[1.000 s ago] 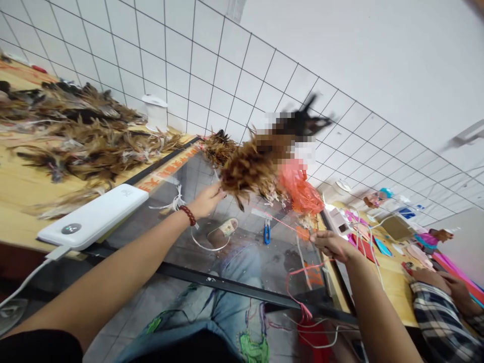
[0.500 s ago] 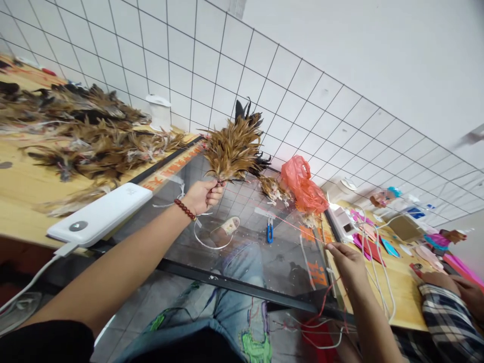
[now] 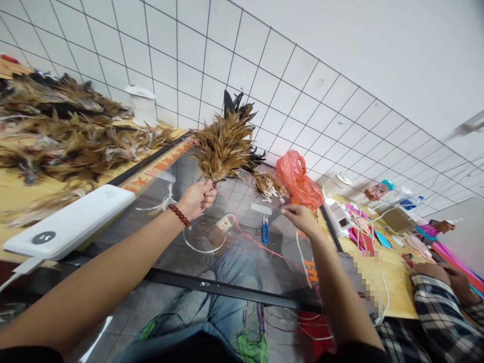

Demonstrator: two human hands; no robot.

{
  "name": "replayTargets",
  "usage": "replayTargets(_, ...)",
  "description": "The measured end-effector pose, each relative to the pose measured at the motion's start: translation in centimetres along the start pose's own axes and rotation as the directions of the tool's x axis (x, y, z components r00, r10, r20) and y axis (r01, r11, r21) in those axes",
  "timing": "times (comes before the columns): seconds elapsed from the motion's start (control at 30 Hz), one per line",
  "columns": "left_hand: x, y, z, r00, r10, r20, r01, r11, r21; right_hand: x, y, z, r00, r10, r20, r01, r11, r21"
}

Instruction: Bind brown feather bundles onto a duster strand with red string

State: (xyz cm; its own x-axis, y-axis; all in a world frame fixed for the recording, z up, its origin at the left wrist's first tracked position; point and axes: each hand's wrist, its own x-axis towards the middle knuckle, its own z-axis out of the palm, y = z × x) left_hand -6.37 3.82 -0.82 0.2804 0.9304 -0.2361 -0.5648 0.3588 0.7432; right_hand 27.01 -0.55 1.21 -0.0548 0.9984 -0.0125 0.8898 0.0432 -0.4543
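Two hands are at work over a glass desk [image 3: 177, 252], and only one of them has moved in the last half second. The feather bundle [image 3: 223, 143] stands as it did, tips up and fanned, with the left hand [image 3: 196, 197] clamped round its stem ends. The right hand [image 3: 300, 218] was down and well to the right of the bundle, drawing a red thread [image 3: 260, 244] taut. It has now come up and in, and sits near the bundle's base on the right. Its fingertips are drawn together, but whether the thread lies between them I cannot tell. The thread has lost its straight line and lies in a loose curve on the glass below the bundle. By the look of it, the pull on the thread has been let off while the bundle is kept steady.

Behind the bundle rises a white tiled wall [image 3: 302, 85]. Left of the bundle a wooden desk [image 3: 11, 194] carries a wide heap of feathers [image 3: 68, 136]. A white power bank [image 3: 71, 222] lies below and left of the bundle, at the wood's near edge. Far right of the bundle, another person's checked sleeve [image 3: 442, 312] rests on a cluttered top. An orange plastic bag [image 3: 297, 179] sits just right of the bundle, with a small tuft of loose feathers [image 3: 268, 185] between them. A white spool [image 3: 140, 105] stands to the bundle's left against the wall, and blue snips [image 3: 265, 230] lie below and to its right on the glass.
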Motion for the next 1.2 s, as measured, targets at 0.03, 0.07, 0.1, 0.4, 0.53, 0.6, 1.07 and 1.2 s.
replayTargets(0.03,0.0,-0.2,0.0,1.0,-0.007,0.004,0.007,1.0,-0.01,2.1,-0.9,0.8,0.994,0.069,-0.083,-0.078,0.992,-0.098)
replayTargets(0.07,0.0,-0.3,0.0,1.0,-0.011,0.006,0.011,1.0,-0.025,3.9,-1.7,1.6,0.982,0.128,-0.14,-0.15,0.975,-0.162)
replayTargets(0.1,0.1,-0.3,0.0,1.0,-0.012,0.002,0.012,0.999,-0.043,5.5,-2.4,2.4,0.968,0.181,-0.173,-0.215,0.956,-0.199)
replayTargets(0.4,0.3,0.4,-0.6,1.0,-0.016,-0.01,0.014,0.983,-0.184,7.4,-3.7,3.7,0.981,0.192,-0.036,-0.192,0.981,-0.012)
replayTargets(0.53,0.3,-0.3,-0.1,0.999,-0.035,0.0,0.035,0.989,-0.141,5.3,-5.3,3.6,0.991,0.056,0.123,-0.123,0.752,0.648)
replayTargets(0.6,0.2,-0.6,0.1,0.999,-0.039,-0.005,0.038,0.992,-0.12,4.5,-6.7,3.9,0.995,0.02,0.097,-0.091,0.568,0.818)
replayTargets(1.07,0.7,-2.2,0.6,0.99,0.044,-0.135,-0.049,0.998,-0.034,6.5,-16.6,12.3,0.994,-0.034,-0.108,0.108,0.563,0.82)
replayTargets(1.2,1.2,-2.9,0.5,0.972,0.13,-0.196,-0.124,0.991,0.043,6.5,-16.7,13.3,0.992,0.02,-0.123,0.087,0.598,0.796)
